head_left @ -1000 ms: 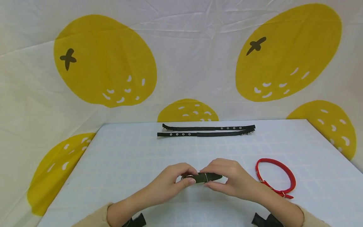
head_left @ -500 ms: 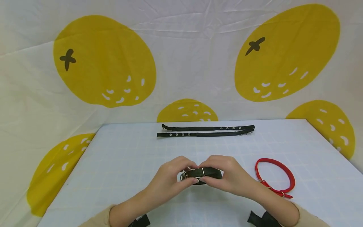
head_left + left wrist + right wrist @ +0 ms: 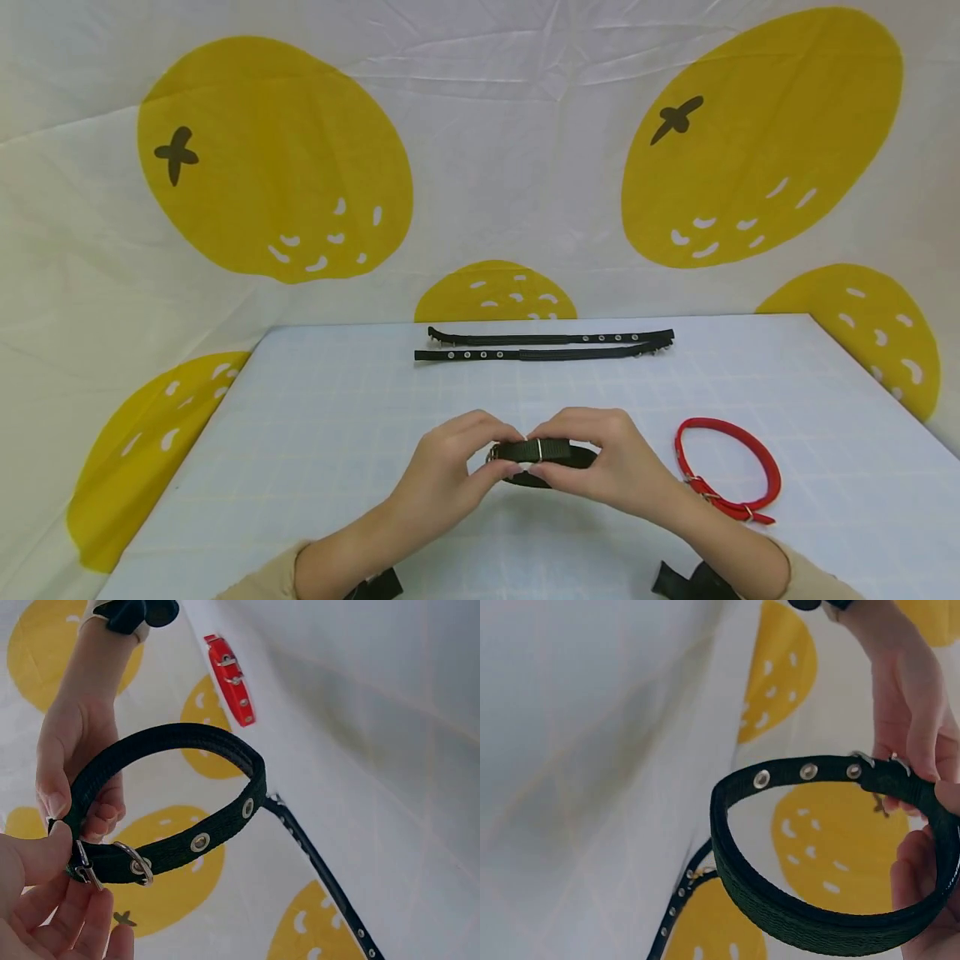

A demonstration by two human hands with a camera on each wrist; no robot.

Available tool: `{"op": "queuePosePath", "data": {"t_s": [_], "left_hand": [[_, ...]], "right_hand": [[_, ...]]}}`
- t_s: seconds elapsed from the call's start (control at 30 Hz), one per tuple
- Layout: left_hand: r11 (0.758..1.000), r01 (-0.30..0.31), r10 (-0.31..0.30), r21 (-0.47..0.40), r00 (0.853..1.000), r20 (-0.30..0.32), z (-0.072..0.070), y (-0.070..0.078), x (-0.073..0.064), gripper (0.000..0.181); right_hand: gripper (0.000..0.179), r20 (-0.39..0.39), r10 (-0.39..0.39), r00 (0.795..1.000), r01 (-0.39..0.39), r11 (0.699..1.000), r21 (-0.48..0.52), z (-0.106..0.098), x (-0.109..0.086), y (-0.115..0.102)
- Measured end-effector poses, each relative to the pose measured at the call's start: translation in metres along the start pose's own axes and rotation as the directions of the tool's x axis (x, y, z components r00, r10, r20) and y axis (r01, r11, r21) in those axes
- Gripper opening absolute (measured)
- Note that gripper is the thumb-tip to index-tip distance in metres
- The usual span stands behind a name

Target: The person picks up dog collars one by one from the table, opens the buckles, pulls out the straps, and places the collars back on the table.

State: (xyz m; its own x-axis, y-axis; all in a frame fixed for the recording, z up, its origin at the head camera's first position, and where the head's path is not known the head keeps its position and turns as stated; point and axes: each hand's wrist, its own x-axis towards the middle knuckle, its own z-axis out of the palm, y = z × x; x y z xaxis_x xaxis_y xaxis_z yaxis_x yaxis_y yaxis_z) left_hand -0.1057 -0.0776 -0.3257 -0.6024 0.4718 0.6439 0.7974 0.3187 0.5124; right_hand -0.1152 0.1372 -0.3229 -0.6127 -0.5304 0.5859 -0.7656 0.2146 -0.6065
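A dark green pet collar [image 3: 557,451] is held in a loop above the table between both hands. My left hand [image 3: 452,468] pinches its buckle end between thumb and fingers. My right hand [image 3: 609,454] grips the band close beside, thumb below and fingers above. In the left wrist view, the metal buckle [image 3: 86,864] lies by the left fingertips, with a metal D-ring [image 3: 147,864] next to it and eyelets along the strap. The right wrist view shows the collar's wide woven side [image 3: 810,930] bowed outward. Part of the band is hidden behind the right fingers.
A red collar [image 3: 772,467], buckled into a loop, lies on the white table [image 3: 315,417] to the right. Two black collars [image 3: 517,340] stretch side by side along the back edge. Behind hangs a white cloth [image 3: 517,167] with yellow fruit prints.
Both hands have risen slightly and come closer together. The green collar has turned, so more of its loop shows below the front strap. Red and black collars stay put.
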Motion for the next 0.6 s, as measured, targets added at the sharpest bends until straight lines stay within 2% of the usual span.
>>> {"op": "queuePosePath", "data": {"t_s": [0.23,0.43,0.6], "left_hand": [[1.000,0.000,0.000,-0.009,0.998,-0.056,-0.0006,0.0003,-0.0010,0.025],[0.997,0.071,-0.071,-0.012,0.997,-0.031,-0.0005,-0.0026,-0.0025,0.024],[0.994,0.103,-0.104,-0.038,0.994,-0.016,-0.0016,-0.0020,-0.0032,0.022]], "right_hand": [[0.022,-0.018,0.037,0.999,-0.037,0.999,-0.010,-0.0020,0.0006,-0.0014],[0.021,-0.040,0.144,0.989,-0.146,0.988,-0.057,-0.0022,-0.0015,-0.0013],[0.018,-0.017,0.193,0.981,-0.194,0.980,-0.050,-0.0025,-0.0026,0.0002]]}}
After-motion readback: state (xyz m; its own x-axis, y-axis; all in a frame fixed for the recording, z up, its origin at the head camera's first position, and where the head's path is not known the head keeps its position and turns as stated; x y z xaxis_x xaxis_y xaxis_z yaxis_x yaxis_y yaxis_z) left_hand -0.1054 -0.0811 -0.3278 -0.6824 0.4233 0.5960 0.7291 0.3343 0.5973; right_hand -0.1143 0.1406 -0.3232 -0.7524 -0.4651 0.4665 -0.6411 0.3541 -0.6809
